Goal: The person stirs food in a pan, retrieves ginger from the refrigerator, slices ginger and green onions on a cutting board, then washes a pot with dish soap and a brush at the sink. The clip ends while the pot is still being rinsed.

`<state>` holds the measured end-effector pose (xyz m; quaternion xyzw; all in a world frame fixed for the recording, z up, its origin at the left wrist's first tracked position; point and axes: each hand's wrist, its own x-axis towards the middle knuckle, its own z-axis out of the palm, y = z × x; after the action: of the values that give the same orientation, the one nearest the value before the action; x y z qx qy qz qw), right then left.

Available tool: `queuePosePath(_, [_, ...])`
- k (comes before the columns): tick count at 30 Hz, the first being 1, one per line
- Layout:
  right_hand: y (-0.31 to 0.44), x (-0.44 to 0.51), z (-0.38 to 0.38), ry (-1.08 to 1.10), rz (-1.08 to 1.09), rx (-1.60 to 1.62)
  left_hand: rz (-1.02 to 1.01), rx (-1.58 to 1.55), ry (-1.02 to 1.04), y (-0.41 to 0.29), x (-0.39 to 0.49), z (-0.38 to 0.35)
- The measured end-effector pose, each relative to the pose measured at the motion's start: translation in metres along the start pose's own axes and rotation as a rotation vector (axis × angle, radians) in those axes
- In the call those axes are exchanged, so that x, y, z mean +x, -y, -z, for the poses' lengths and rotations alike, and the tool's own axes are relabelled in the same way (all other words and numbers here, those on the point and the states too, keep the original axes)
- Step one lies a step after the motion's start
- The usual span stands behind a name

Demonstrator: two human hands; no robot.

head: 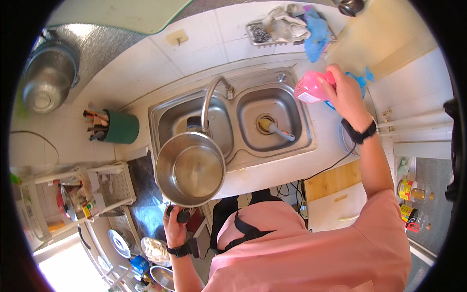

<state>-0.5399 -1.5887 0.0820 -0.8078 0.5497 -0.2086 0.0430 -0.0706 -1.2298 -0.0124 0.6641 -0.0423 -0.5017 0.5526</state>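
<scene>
My left hand [176, 227] grips the black handle of a stainless steel pot [197, 169]. The pot is tilted so its inside faces me, over the front edge of the left basin [171, 116] of a double steel sink. In my right hand [344, 93] is a pink plastic bottle [312, 87] with a label, raised over the counter right of the sink. A dish brush [279, 130] with a grey handle lies in the right basin [251, 106], its bristles over the drain. The curved faucet [209, 96] reaches over the left basin, just behind the pot rim.
A green holder [122, 126] with utensils stands left of the sink. Cloths [288, 25] and a steel scourer [260, 34] lie in a wall rack behind. A blue item [359, 78] is partly hidden behind my right hand. A black cable [328, 166] crosses the counter edge.
</scene>
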Motion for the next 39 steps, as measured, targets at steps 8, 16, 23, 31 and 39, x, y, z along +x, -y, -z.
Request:
queuePosePath(8, [0.128,-0.055,-0.054,0.038,0.198,0.311,-0.135,-0.022,-0.070,0.002,0.002,-0.019])
queuePosePath(16, [0.184,-0.086,-0.098,0.182,0.230,0.359,-0.062,-0.028,-0.050,-0.004,0.008,-0.003])
queuePosePath(23, [0.214,-0.109,-0.138,0.039,0.103,0.828,-0.058,-0.059,-0.020,-0.010,-0.006,0.001])
queuePosePath(31, [0.213,-0.136,-0.175,0.119,-0.158,1.186,-0.056,-0.081,-0.028,-0.028,-0.025,0.004])
queuePosePath(39, [0.222,-0.104,-0.180,0.008,-0.050,0.955,-0.067,-0.092,-0.010,-0.039,-0.025,-0.003])
